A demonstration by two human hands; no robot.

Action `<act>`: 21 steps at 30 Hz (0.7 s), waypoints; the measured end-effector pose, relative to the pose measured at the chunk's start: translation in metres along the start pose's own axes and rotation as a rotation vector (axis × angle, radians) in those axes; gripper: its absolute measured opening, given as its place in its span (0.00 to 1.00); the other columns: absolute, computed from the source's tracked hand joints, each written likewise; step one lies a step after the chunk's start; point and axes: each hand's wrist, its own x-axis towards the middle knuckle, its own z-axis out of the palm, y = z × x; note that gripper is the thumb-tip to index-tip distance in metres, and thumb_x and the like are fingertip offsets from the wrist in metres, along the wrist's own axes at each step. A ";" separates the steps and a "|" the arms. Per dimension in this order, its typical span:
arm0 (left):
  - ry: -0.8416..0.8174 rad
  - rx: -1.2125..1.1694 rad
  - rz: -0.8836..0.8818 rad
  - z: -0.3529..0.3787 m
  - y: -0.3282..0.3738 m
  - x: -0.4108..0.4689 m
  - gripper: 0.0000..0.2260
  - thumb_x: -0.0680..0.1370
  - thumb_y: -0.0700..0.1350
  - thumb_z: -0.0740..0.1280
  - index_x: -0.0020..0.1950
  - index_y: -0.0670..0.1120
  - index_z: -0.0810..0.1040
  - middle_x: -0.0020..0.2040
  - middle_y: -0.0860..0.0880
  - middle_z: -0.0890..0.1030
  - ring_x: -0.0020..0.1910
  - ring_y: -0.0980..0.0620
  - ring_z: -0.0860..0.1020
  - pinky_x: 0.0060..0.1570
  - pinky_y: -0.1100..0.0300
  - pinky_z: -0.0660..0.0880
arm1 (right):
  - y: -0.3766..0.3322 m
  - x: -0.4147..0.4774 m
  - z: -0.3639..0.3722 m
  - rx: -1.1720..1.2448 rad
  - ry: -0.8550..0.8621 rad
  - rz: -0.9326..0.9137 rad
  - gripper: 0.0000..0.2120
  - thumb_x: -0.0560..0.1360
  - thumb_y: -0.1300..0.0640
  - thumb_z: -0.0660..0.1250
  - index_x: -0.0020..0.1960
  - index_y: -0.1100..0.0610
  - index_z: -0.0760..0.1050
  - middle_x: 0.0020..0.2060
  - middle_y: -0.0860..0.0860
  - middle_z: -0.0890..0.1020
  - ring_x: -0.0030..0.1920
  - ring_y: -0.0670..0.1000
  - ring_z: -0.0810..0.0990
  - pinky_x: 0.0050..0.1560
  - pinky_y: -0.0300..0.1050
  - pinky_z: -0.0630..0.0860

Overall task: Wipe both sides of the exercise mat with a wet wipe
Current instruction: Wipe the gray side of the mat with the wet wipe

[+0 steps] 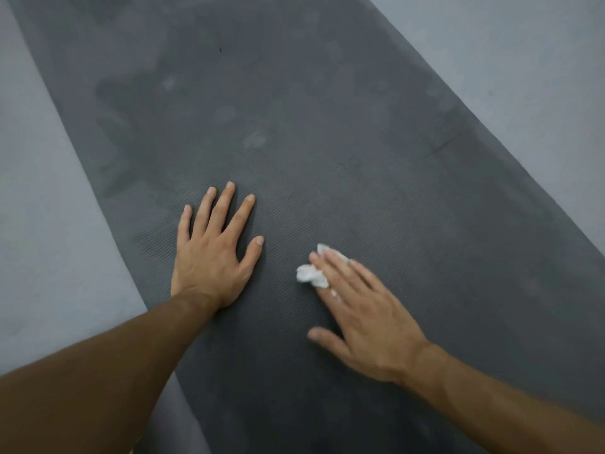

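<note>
A dark grey exercise mat (327, 126) with a fine ribbed texture lies flat on the floor and fills most of the view. My left hand (212, 253) rests flat on the mat, fingers spread and straight. To its right, my right hand (363, 316) presses a crumpled white wet wipe (309, 273) onto the mat with straight fingers; most of the wipe is hidden under the fingers. The right hand is slightly blurred. Darker damp patches and a few pale smudges show on the mat farther away.
Light grey floor (49, 224) borders the mat on the left and also at the upper right (523, 60). The mat's left edge runs diagonally close to my left wrist.
</note>
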 end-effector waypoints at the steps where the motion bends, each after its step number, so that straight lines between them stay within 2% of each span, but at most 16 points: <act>1: 0.002 -0.001 0.000 0.000 0.000 0.000 0.30 0.83 0.64 0.47 0.85 0.56 0.52 0.85 0.51 0.50 0.84 0.49 0.46 0.81 0.40 0.47 | -0.009 -0.005 0.004 -0.004 -0.007 -0.049 0.39 0.83 0.31 0.49 0.83 0.57 0.58 0.85 0.51 0.49 0.84 0.52 0.42 0.81 0.55 0.51; 4: 0.007 -0.003 0.000 0.001 0.000 0.000 0.30 0.83 0.64 0.48 0.85 0.56 0.53 0.85 0.51 0.50 0.84 0.49 0.46 0.81 0.41 0.47 | -0.026 -0.016 0.014 -0.025 -0.013 -0.155 0.37 0.83 0.31 0.49 0.80 0.55 0.66 0.84 0.51 0.52 0.84 0.53 0.44 0.80 0.55 0.51; 7: 0.004 -0.004 0.002 0.000 0.000 0.000 0.30 0.83 0.64 0.47 0.85 0.56 0.53 0.85 0.51 0.50 0.84 0.49 0.46 0.81 0.41 0.47 | -0.016 -0.015 0.016 -0.063 0.006 -0.169 0.36 0.84 0.32 0.50 0.81 0.55 0.65 0.84 0.51 0.52 0.84 0.52 0.45 0.81 0.54 0.51; 10: -0.003 -0.002 0.003 0.000 0.000 0.000 0.30 0.83 0.64 0.47 0.85 0.56 0.52 0.85 0.51 0.50 0.84 0.49 0.46 0.81 0.41 0.47 | 0.015 -0.001 0.008 -0.064 0.074 -0.021 0.37 0.84 0.33 0.50 0.83 0.56 0.59 0.84 0.51 0.53 0.84 0.51 0.48 0.81 0.55 0.53; 12: -0.007 0.000 0.002 0.000 0.000 0.000 0.30 0.84 0.64 0.46 0.85 0.57 0.51 0.85 0.51 0.49 0.84 0.50 0.45 0.81 0.41 0.47 | 0.040 0.011 -0.002 -0.078 0.114 0.117 0.37 0.84 0.33 0.47 0.84 0.56 0.58 0.84 0.51 0.54 0.84 0.51 0.48 0.81 0.55 0.52; 17: -0.003 -0.006 0.006 0.000 0.000 -0.001 0.30 0.84 0.65 0.46 0.85 0.56 0.52 0.85 0.51 0.50 0.84 0.49 0.45 0.81 0.41 0.46 | 0.086 0.034 -0.023 -0.104 0.118 0.381 0.39 0.84 0.32 0.39 0.84 0.57 0.53 0.84 0.51 0.49 0.84 0.50 0.44 0.83 0.52 0.47; 19: -0.004 -0.006 0.005 0.000 0.000 0.000 0.30 0.84 0.65 0.46 0.85 0.56 0.52 0.85 0.51 0.49 0.84 0.49 0.45 0.81 0.41 0.46 | 0.080 0.038 -0.023 -0.064 0.100 0.378 0.39 0.84 0.32 0.39 0.85 0.57 0.51 0.85 0.51 0.47 0.84 0.50 0.42 0.83 0.52 0.46; 21: 0.002 -0.009 0.003 0.000 0.000 0.000 0.30 0.84 0.64 0.46 0.85 0.56 0.52 0.85 0.51 0.50 0.84 0.49 0.45 0.81 0.41 0.46 | 0.058 0.036 -0.018 -0.022 0.081 0.295 0.40 0.83 0.31 0.42 0.85 0.57 0.50 0.84 0.52 0.47 0.84 0.50 0.40 0.83 0.52 0.47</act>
